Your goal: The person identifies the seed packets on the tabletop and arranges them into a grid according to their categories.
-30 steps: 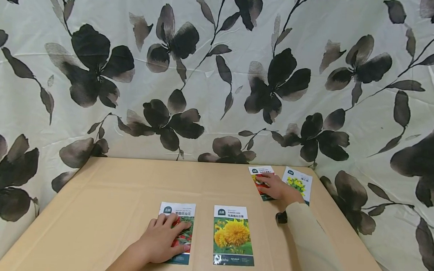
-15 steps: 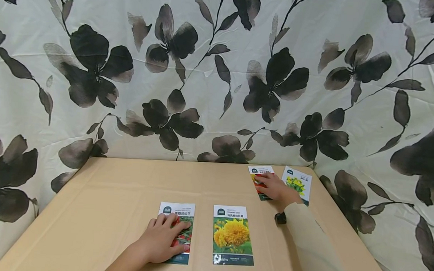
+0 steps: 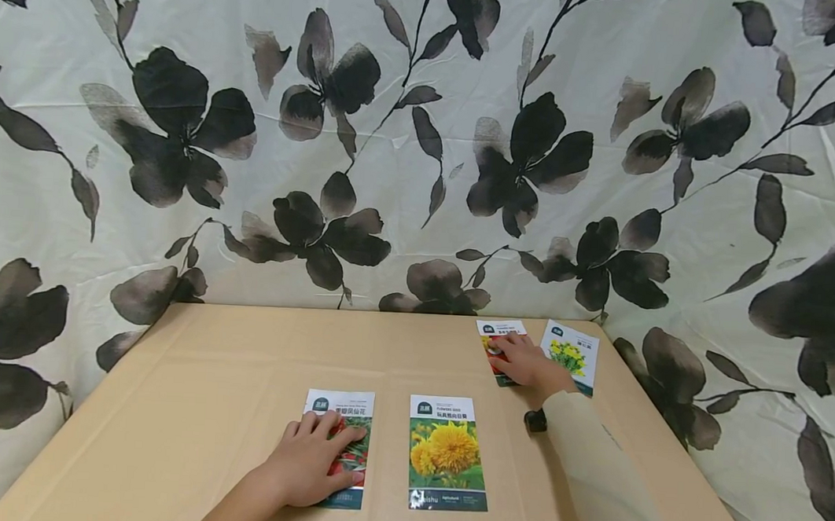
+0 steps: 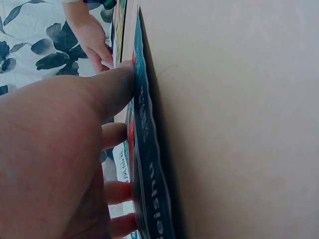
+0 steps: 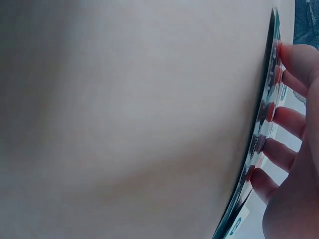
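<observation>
My left hand point(image 3: 313, 461) rests with spread fingers on a seed packet point(image 3: 339, 400) with red flowers, flat at the table's front. In the left wrist view, the thumb and fingertips touch the face of this packet point(image 4: 149, 149), whose dark lower band shows. Farther off, at the back right, my right hand point(image 3: 528, 362) lies over another red-pictured seed packet point(image 3: 500, 327), covering much of it. The right wrist view has those fingertips pressing on the packet point(image 5: 259, 117). Between the hands, nearer the front, lies a seed packet with yellow double blooms point(image 3: 450, 451).
A seed packet with small yellow flowers point(image 3: 572, 351) lies slightly turned at the back right, partly behind the right hand. The tan table point(image 3: 190, 406) ends at a white curtain point(image 3: 422, 174) printed with dark flowers. A small black object point(image 3: 536, 420) is at the right wrist.
</observation>
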A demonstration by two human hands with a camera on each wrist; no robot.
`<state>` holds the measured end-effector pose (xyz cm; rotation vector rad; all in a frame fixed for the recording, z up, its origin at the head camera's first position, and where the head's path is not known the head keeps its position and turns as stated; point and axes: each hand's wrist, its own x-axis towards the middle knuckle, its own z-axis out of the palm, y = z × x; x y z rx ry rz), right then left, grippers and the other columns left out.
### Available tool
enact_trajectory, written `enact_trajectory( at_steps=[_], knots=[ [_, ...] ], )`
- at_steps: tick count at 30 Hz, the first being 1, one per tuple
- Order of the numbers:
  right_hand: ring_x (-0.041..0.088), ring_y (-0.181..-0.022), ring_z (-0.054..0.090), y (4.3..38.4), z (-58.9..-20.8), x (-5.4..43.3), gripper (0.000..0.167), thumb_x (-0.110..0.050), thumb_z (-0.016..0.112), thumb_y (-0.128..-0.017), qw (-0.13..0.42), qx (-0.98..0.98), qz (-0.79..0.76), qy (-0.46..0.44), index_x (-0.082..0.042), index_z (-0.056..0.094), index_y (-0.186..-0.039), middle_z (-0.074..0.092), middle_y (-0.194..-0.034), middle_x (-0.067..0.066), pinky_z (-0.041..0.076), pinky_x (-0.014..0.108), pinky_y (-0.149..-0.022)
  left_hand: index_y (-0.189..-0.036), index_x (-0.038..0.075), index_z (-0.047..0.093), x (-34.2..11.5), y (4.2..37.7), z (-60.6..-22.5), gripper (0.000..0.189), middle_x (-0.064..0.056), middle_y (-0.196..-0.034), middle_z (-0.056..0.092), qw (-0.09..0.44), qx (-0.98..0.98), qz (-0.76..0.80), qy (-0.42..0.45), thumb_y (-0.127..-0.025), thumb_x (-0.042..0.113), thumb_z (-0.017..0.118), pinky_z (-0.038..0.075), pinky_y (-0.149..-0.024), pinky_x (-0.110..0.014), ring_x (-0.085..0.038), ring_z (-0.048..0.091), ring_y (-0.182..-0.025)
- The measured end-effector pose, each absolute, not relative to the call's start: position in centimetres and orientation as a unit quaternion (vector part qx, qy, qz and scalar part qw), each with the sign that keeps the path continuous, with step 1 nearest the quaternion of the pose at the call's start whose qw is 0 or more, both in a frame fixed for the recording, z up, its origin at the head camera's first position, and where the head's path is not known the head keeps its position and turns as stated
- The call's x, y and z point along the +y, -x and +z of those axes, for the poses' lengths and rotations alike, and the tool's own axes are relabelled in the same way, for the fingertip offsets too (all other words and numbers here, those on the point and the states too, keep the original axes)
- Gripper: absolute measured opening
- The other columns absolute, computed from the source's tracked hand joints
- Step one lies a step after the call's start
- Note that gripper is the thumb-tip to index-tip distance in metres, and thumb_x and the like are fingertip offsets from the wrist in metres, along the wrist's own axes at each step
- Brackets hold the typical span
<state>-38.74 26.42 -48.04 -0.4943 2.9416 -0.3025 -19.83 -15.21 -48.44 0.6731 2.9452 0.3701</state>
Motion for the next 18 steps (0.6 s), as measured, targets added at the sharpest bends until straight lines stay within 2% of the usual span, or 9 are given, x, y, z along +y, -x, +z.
enact_trajectory(
  at_steps=[9, 18],
  knots=[
    [0.044, -0.141, 0.036, 38.62, -47.77, 25.88, 0.049, -0.04, 0.052, -0.107, 0.087, 0.982, -0.085, 0.147, -0.016, 0.05, -0.149, 0.041, -0.154, 0.02, 0.03, 0.068, -0.114, -0.143, 0.033, 0.059, -15.26, 19.72, -48.34, 0.065, -0.008, -0.137, 0.05, 0.049, 0.966, 0.122, -0.223, -0.088, 0.067, 0.066, 0.035, -0.087, -0.051, -0.026, 0.041, -0.108],
    [0.043, -0.133, 0.04, 38.57, -47.55, 25.89, 0.047, -0.037, 0.054, -0.106, 0.078, 0.979, -0.088, 0.167, -0.012, 0.052, -0.146, 0.045, -0.148, 0.021, 0.037, 0.062, -0.112, -0.142, 0.032, 0.059, -15.17, 19.67, -48.1, 0.064, -0.01, -0.138, 0.051, 0.052, 0.966, 0.126, -0.221, -0.088, 0.065, 0.067, 0.035, -0.088, -0.053, -0.027, 0.042, -0.11]
  ],
)
